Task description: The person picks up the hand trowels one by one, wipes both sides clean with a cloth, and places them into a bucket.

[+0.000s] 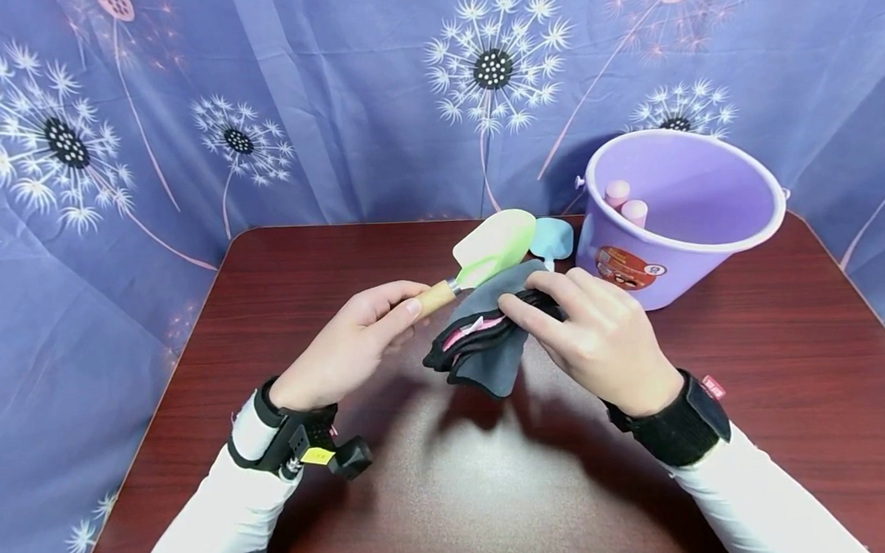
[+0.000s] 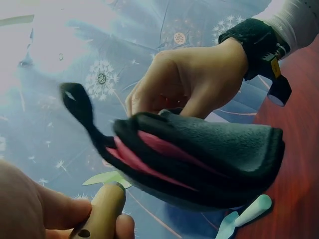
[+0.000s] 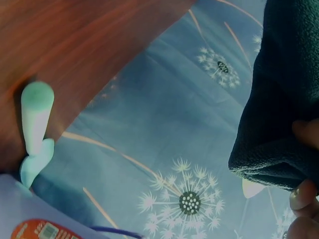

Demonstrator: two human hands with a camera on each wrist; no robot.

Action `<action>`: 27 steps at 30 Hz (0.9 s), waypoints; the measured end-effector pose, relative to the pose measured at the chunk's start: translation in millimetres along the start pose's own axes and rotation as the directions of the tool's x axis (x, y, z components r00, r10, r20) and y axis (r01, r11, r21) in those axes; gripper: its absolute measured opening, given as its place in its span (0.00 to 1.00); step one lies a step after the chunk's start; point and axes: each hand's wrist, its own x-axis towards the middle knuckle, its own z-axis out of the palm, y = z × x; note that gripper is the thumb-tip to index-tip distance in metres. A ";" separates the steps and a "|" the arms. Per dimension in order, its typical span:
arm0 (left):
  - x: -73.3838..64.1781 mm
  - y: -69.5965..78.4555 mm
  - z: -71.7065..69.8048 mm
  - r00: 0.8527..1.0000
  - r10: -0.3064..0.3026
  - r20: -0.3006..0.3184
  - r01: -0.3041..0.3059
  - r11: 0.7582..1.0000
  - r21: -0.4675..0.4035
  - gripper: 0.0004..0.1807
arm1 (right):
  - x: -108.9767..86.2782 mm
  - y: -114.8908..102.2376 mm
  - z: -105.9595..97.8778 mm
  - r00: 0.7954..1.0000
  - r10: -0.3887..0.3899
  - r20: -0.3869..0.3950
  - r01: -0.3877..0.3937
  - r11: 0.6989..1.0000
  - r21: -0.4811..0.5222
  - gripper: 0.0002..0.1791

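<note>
My left hand point(image 1: 355, 335) grips the wooden handle of a small green trowel point(image 1: 495, 244), its blade pointing up and away from me. In my right hand point(image 1: 603, 331) is a folded grey cloth point(image 1: 496, 365) with black edging and some pink between its folds, pinched between thumb and fingers. The cloth hangs above the table beside the trowel blade. In the left wrist view a black loop point(image 2: 77, 102) sticks out from the cloth's end, and the trowel handle point(image 2: 105, 209) shows under my left thumb. Part of the cloth point(image 3: 286, 99) fills the right side of the right wrist view.
A purple bucket point(image 1: 681, 247) stands at the back right, with two pink handle ends point(image 1: 626, 204) showing inside. Left of it lies a light blue toy shovel point(image 1: 553, 239). The dark red table point(image 1: 299, 267) meets a blue dandelion-print curtain point(image 1: 358, 105) behind.
</note>
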 end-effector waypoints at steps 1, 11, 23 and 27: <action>-0.1 0.0 -0.5 1.000 -0.005 0.001 0.005 1.000 0.001 0.13 | -0.1 0.8 -0.5 1.000 -0.004 0.005 0.004 1.000 -0.010 0.15; -1.3 1.8 -5.4 0.999 -0.030 0.020 0.030 0.999 -0.013 0.12 | -0.8 11.7 -7.9 0.999 0.021 0.028 -0.020 0.999 -0.047 0.15; -2.2 3.0 -8.2 0.998 -0.044 0.036 0.043 0.999 0.018 0.11 | -2.8 21.8 -12.9 0.996 0.090 -0.012 -0.091 0.988 -0.127 0.13; -2.6 3.1 -8.3 0.998 -0.043 0.041 0.041 0.999 0.036 0.11 | -4.3 24.8 -14.0 0.993 0.114 -0.023 -0.116 0.984 -0.131 0.14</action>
